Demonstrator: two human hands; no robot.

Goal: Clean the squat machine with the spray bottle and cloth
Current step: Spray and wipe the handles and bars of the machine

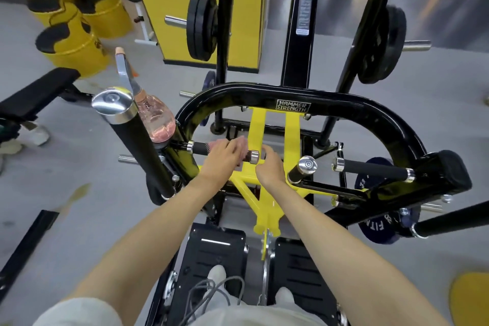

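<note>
Pale grey clothing (79,312) with a loose grey cord (211,291) filled the bottom of the view, and below it two white shoes (217,272) stood on the black perforated metal footplates (301,272) of the black-and-yellow steel squat machine (264,92). Two bare forearms reached forward over the yellow centre strut (264,204).

The left grip (221,152) was curled over a pink cloth (242,140), holding it wrapped round the short black foam handle (201,147) on the machine's left side. The cloth showed on both sides of the knuckles. The right grip (270,167) sat just beside that handle's chrome end cap (254,156) with its fingers bent. From where I stood I could not tell whether it held anything.

To the left, a thick black padded post with a chrome cap (113,106) rose towards the viewer. Right behind it stood the clear pink-tinted plastic spray bottle (156,119), with a silver trigger and peach nozzle, on the frame at the left bend of the curved black tube. Neither grip touched it.

Farther back, black round weight plates (201,24) hung on the pegs on either side of the tall upright frame. Yellow drums with black tops (74,34) stood on the grey floor (79,167) at the far left.
</note>
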